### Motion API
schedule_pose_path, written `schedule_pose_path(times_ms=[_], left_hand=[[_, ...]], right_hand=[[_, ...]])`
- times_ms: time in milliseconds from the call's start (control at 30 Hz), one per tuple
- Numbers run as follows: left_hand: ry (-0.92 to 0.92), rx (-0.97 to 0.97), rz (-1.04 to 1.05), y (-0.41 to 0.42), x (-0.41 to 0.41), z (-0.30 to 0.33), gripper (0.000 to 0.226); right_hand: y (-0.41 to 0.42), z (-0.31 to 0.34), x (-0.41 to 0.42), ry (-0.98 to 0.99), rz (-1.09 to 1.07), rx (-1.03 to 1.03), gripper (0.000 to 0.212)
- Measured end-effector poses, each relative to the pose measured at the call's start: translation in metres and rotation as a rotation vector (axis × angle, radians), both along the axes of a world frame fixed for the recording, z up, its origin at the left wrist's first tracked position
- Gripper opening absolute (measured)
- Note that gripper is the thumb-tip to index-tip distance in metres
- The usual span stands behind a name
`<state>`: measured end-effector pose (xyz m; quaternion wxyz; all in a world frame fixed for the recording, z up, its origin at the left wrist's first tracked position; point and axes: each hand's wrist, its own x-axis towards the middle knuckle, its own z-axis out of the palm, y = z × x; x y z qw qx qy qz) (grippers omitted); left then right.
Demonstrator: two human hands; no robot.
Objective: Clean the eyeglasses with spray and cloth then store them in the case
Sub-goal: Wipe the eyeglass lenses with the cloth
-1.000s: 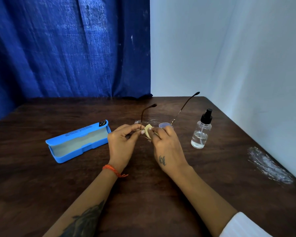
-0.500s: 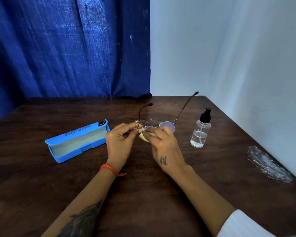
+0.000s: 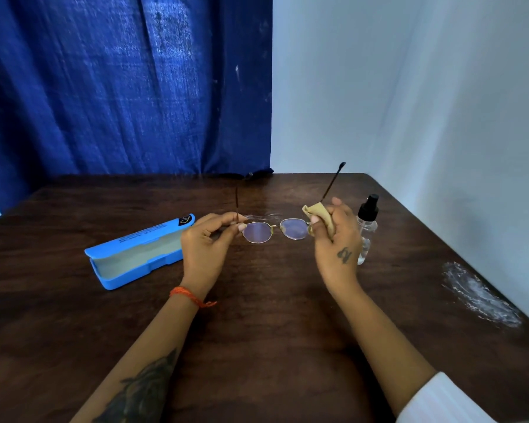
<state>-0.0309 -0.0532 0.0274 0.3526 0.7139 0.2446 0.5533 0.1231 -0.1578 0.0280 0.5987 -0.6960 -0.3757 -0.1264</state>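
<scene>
Thin gold-rimmed eyeglasses (image 3: 274,231) hang above the table between my hands, lenses facing me, both temples unfolded and pointing away. My left hand (image 3: 203,245) pinches the frame's left hinge. My right hand (image 3: 336,239) grips the right end of the frame with a small beige cloth (image 3: 318,213) bunched in its fingers. An open blue case (image 3: 135,251) lies to the left, its pale lining showing. The clear spray bottle (image 3: 367,227) with a black pump stands just behind my right hand, partly hidden by it.
A dark wooden table (image 3: 272,331) carries everything. A crumpled clear plastic wrap (image 3: 480,296) lies near the right edge. A blue curtain (image 3: 119,87) hangs behind, with a white wall to the right. A clear film lies on the table behind the glasses.
My hands have moved apart from a close rubbing grip on one lens. The glasses now span between them with both lenses exposed, and the cloth sits at the right end.
</scene>
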Motion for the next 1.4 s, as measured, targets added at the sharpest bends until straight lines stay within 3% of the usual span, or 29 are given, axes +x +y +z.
schedule_pose_path(times_ms=[100, 300, 467, 600, 867, 1033, 1133, 1400], left_hand=[[-0.02, -0.088, -0.056, 0.003, -0.001, -0.001, 0.018], [-0.218, -0.55, -0.271, -0.01, 0.006, 0.001, 0.023], [-0.41, -0.933, -0.557, -0.023, 0.015, 0.003, 0.068], [-0.359, -0.969, -0.623, -0.031, 0.022, -0.002, 0.051], [-0.377, -0.942, -0.459, -0.027, 0.026, -0.007, 0.01], [-0.38, -0.892, -0.427, -0.025, 0.027, -0.01, 0.014], [-0.374, -0.871, -0.404, -0.025, 0.028, -0.011, 0.013], [-0.31, -0.768, -0.396, -0.025, 0.024, -0.012, 0.013]], right_hand=[[0.0, 0.001, 0.001, 0.129, 0.105, -0.03, 0.004], [0.0, 0.0, -0.006, 0.213, 0.101, 0.022, 0.005], [0.002, 0.0, -0.01, 0.308, 0.114, 0.068, 0.008], [0.002, 0.0, -0.012, 0.337, 0.127, 0.095, 0.007], [0.003, 0.0, -0.016, 0.251, 0.168, 0.028, 0.01], [-0.003, 0.003, -0.023, -0.129, -0.015, 0.073, 0.017], [-0.007, 0.005, -0.025, -0.348, -0.015, 0.069, 0.019], [-0.003, -0.007, -0.033, -0.575, 0.152, -0.301, 0.033]])
